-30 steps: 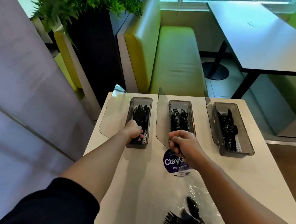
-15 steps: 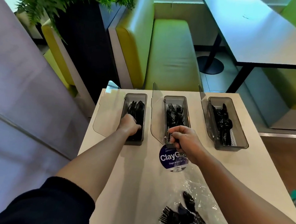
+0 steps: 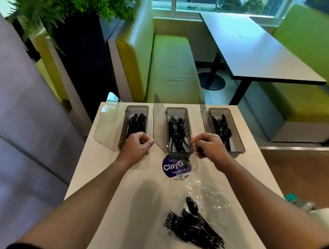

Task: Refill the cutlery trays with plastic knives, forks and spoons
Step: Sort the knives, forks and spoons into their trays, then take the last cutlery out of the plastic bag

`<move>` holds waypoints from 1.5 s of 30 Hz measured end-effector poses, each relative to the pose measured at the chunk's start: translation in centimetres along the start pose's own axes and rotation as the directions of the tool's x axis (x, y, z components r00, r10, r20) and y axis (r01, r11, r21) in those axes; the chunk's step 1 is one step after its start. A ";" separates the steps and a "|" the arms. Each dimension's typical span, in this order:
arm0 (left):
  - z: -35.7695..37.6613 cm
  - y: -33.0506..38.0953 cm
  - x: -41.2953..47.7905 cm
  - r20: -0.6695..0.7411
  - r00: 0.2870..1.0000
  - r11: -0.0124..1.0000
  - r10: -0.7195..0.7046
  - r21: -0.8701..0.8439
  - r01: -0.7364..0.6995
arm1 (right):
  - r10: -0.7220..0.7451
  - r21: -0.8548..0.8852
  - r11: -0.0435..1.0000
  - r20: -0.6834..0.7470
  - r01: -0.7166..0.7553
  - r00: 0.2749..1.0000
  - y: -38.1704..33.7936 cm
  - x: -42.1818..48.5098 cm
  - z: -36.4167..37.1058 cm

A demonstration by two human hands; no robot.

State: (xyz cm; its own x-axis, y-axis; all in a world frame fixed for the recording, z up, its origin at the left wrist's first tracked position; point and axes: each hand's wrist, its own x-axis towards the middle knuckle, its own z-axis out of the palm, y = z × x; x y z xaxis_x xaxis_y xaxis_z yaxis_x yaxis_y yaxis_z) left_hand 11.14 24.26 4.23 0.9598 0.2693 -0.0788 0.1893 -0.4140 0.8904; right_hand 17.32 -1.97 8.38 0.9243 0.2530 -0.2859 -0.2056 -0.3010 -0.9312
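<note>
Plastic cutlery (image 3: 193,230) lies nearest: a loose black heap of forks and spoons on a crumpled clear bag (image 3: 204,190), at the near end of the worktop (image 3: 137,242). I judge each piece light, stiff yet thin enough to snap, and slick. The tines tangle, so a bunch is best taken by the handles, all pointing one way.

Beyond the bag is a round purple sticker (image 3: 173,168). Farther on, the left grip (image 3: 137,144) hovers at the near end of the left tray (image 3: 123,129), fingers curled with nothing visible in them. The right grip (image 3: 208,146) is between the near ends of the middle tray (image 3: 179,154) and the right tray (image 3: 237,142). It is curled too, and something dark shows beneath it. I cannot tell whether it holds a piece.

The heap thus lies well apart from both grips, back toward the person. The trays hold what look like knives, forks and spoons, and their clear lids (image 3: 105,126) are open.
</note>
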 end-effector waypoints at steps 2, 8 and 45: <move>1.1 0.0 -1.3 0.018 1.000 1.000 -0.002 0.005 0.002 | 0.056 -0.115 0.992 0.032 -0.052 0.998 0.4 -0.6 -0.4; 4.6 -0.2 -5.4 0.171 0.979 0.991 -0.113 -0.055 0.124 | 0.391 -0.651 0.727 0.129 -0.220 0.911 3.0 -2.6 -0.4; 7.7 4.0 -5.1 0.203 0.974 0.970 -0.103 -0.197 0.144 | 0.478 -0.741 0.652 0.236 -0.161 0.846 1.1 -2.9 0.8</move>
State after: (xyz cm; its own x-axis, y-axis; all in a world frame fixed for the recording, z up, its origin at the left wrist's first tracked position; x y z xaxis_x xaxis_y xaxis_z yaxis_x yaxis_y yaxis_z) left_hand 8.62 14.56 4.80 0.9571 0.1283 -0.2598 0.2810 -0.1917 0.9404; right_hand 14.16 -2.29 8.03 0.6076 0.2875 -0.7404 -0.0442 -0.9185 -0.3930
